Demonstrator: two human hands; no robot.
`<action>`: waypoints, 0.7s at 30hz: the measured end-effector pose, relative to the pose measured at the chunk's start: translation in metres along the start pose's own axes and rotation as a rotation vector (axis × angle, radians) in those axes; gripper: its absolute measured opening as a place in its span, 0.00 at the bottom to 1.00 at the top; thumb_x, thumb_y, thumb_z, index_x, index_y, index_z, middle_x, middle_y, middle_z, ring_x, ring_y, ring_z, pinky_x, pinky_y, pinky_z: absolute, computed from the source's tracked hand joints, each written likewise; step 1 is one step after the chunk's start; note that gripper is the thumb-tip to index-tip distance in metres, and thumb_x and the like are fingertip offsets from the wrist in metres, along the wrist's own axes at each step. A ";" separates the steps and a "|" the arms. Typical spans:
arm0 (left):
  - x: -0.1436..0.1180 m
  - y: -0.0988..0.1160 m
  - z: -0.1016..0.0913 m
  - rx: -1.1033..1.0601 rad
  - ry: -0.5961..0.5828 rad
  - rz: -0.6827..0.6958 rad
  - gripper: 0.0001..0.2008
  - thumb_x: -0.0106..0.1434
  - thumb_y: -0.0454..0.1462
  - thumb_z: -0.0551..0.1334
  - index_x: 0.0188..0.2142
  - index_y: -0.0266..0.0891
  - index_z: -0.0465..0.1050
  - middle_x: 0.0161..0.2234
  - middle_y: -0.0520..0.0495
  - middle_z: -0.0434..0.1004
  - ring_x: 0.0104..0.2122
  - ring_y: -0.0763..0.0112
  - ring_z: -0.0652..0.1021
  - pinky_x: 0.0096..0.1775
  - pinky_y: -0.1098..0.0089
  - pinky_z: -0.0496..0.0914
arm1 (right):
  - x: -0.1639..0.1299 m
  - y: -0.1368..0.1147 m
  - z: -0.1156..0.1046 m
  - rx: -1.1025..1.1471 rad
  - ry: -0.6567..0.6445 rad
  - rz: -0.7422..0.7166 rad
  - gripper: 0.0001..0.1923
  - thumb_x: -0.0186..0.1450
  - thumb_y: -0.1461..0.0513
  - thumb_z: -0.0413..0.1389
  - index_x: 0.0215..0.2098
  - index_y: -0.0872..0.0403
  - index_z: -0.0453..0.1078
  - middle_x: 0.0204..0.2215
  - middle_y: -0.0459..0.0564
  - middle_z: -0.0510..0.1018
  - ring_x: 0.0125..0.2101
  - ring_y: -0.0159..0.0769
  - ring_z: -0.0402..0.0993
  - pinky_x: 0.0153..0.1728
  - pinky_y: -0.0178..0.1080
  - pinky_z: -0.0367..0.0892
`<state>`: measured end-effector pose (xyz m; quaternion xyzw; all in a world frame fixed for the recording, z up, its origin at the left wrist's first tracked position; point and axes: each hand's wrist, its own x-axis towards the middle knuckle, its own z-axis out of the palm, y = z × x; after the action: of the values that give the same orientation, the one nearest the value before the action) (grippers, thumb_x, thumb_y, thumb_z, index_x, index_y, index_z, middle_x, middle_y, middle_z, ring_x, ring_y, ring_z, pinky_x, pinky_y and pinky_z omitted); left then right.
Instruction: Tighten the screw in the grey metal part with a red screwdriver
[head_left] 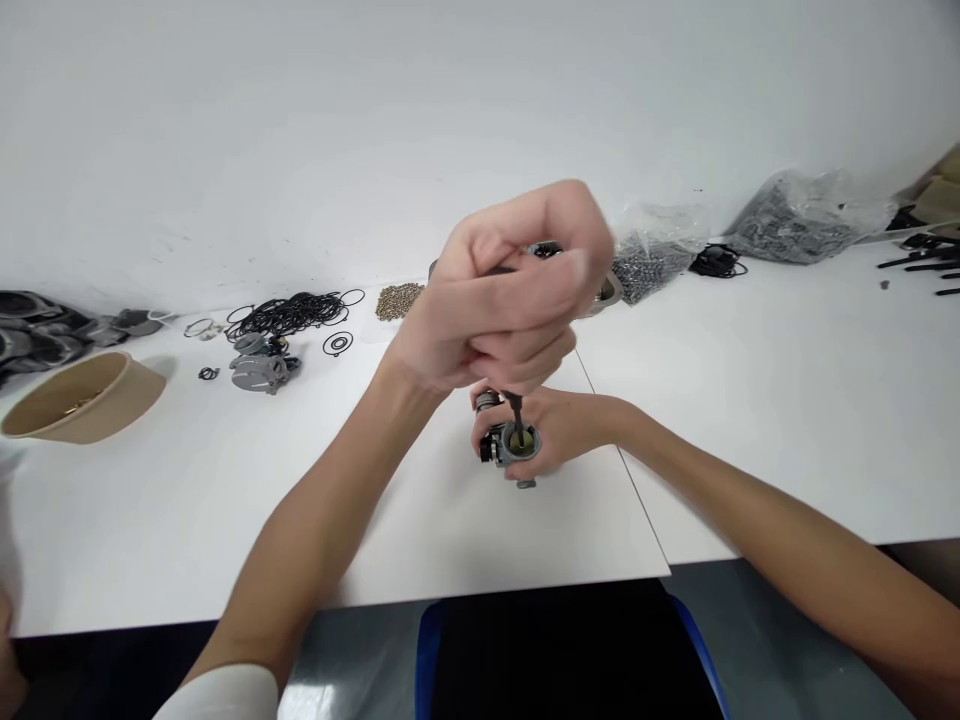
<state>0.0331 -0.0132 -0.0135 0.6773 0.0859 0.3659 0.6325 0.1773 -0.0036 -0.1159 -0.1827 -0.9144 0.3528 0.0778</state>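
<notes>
Curling into a tight fist, the fingers of the left hand [510, 290] wrap the top of a dark tool [516, 415], most of which the fist hides; only the thin shaft shows below, running straight down into the round mouth of a small grey metal part [514, 447]. The right hand [559, 430] cups that part from the far side on the white table [187, 500], its fingers closed around the body so that only the near face and the opening show. The raised fist stands between the camera and the things behind it, covering much of a metal tray [609, 292] at the back of the table. Just left of the fist lie a small heap of brass-coloured bits [399, 299] and a tangle of black rubber rings [289, 314], with a second grey part [259, 370] in front of the rings. Further left sits a brown paper bowl [82, 398]. To the right, clear plastic bags of dark small parts [802, 222] rest along the wall, well apart from both hands.
</notes>
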 end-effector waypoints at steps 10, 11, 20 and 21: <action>0.003 0.002 0.020 0.297 0.547 0.084 0.08 0.62 0.39 0.63 0.31 0.40 0.66 0.15 0.58 0.56 0.13 0.79 0.64 0.16 0.74 0.57 | 0.000 -0.005 -0.001 -0.013 -0.012 0.007 0.17 0.57 0.60 0.62 0.45 0.46 0.72 0.52 0.50 0.61 0.51 0.42 0.61 0.55 0.48 0.61; 0.002 0.002 0.026 0.327 0.605 0.119 0.08 0.63 0.39 0.63 0.31 0.41 0.65 0.15 0.59 0.56 0.12 0.80 0.62 0.16 0.74 0.55 | 0.000 -0.004 -0.001 -0.014 -0.009 0.001 0.18 0.57 0.60 0.62 0.46 0.46 0.72 0.50 0.50 0.62 0.50 0.42 0.62 0.55 0.48 0.61; -0.002 0.003 0.031 0.204 0.309 0.131 0.06 0.65 0.35 0.60 0.32 0.43 0.62 0.13 0.61 0.50 0.11 0.83 0.51 0.15 0.75 0.50 | 0.000 -0.006 -0.004 0.026 -0.035 0.023 0.18 0.57 0.61 0.62 0.47 0.47 0.71 0.44 0.50 0.67 0.47 0.42 0.65 0.48 0.44 0.66; -0.001 0.003 0.027 0.156 0.238 0.107 0.07 0.64 0.36 0.61 0.32 0.43 0.62 0.13 0.62 0.50 0.11 0.83 0.51 0.15 0.75 0.49 | 0.000 -0.007 -0.005 0.008 -0.033 0.026 0.19 0.57 0.61 0.62 0.47 0.47 0.71 0.45 0.50 0.67 0.48 0.42 0.64 0.49 0.44 0.66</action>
<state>0.0473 -0.0359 -0.0091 0.6797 0.1524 0.4689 0.5431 0.1771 -0.0054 -0.1081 -0.1883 -0.9117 0.3603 0.0589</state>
